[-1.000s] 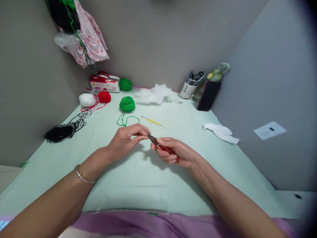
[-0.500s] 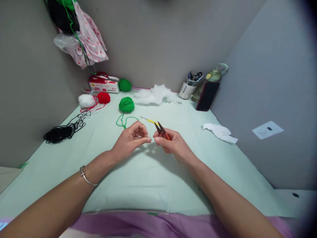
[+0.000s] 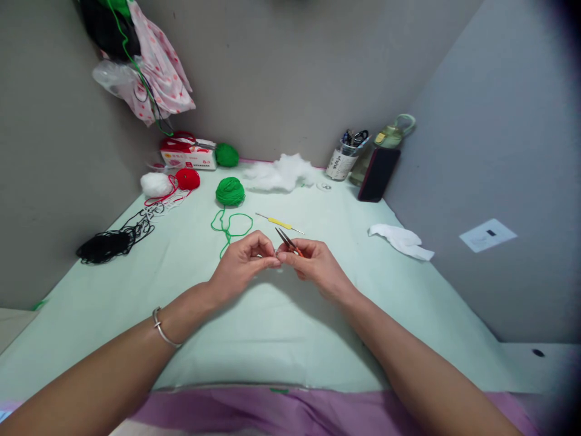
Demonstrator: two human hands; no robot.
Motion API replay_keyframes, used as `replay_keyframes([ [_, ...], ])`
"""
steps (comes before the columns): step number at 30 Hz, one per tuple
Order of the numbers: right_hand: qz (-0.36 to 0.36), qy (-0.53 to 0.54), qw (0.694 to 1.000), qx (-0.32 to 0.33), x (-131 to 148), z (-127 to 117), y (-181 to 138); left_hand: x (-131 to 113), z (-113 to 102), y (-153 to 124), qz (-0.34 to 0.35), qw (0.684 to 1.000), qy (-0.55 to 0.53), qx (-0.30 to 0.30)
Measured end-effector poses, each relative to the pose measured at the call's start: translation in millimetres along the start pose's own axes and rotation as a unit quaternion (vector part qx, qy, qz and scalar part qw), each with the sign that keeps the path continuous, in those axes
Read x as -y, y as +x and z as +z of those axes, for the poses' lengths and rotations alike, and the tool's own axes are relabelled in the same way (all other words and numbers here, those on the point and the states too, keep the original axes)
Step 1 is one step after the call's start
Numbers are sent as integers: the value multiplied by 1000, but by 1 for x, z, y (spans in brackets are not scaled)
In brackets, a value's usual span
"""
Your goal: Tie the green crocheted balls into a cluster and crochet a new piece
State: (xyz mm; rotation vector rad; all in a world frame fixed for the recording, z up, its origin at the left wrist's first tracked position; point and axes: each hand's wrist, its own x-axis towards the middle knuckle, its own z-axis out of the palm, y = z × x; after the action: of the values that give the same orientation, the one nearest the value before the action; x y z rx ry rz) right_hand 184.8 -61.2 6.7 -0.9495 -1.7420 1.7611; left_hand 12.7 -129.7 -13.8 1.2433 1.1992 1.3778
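Observation:
My right hand is closed around small thread snips with dark pointed blades and an orange handle. The blades point up and away, close together. My left hand is pinched, thumb against fingers, on something too small to name. Both hands' fingertips meet above the table. Just beyond them lies a crochet hook with a yellow grip and metal ends. From a green ball of yarn, a loose green strand loops down toward my left hand, where its end is hidden.
White stuffing lies at the back. On the left are black yarn, a red yarn ball, a white yarn ball and a box. To the right stand a pen cup, a phone, and a white cloth piece.
My hands have come together so that their fingertips meet. The snips have tilted left and their blades have drawn closer together. More of the crochet hook and green strand now shows.

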Motion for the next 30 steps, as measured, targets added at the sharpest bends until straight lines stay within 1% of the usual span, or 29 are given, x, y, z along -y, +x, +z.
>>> replay_keyframes([
  [2, -10, -15, 1000, -13, 2, 1, -1, 0, 0, 1, -7, 1000, -12, 4],
  [6, -49, -64, 996, -45, 4, 3, -4, -3, -2, 2, -32, 999, -27, 34],
  [9, -57, -93, 992, -57, 3, 4, -6, -6, -7, 4, -55, 998, -15, 37],
  [11, -58, -96, 992, -63, 2, 4, -6, -6, -9, 6, -83, 996, -22, 40],
  [14, -68, -91, 991, -68, 3, 4, -6, -7, -11, 7, -131, 987, -65, 67],
  [17, -88, -83, 990, -71, 6, 1, -6, -10, -11, 7, -150, 979, -112, 81],
  [20, -92, -76, 990, -69, 10, -3, -8, -14, -11, 6, -153, 976, -137, 69],
  [23, -74, -80, 992, -58, 11, -6, -9, -15, -13, 8, -144, 978, -146, 38],
  [27, -55, -91, 994, -25, 12, -7, -10, -12, -18, 10, -115, 983, -143, -13],
  [30, -44, -100, 994, -4, 14, -6, -10, -10, -19, 11, -83, 987, -130, -39],
])
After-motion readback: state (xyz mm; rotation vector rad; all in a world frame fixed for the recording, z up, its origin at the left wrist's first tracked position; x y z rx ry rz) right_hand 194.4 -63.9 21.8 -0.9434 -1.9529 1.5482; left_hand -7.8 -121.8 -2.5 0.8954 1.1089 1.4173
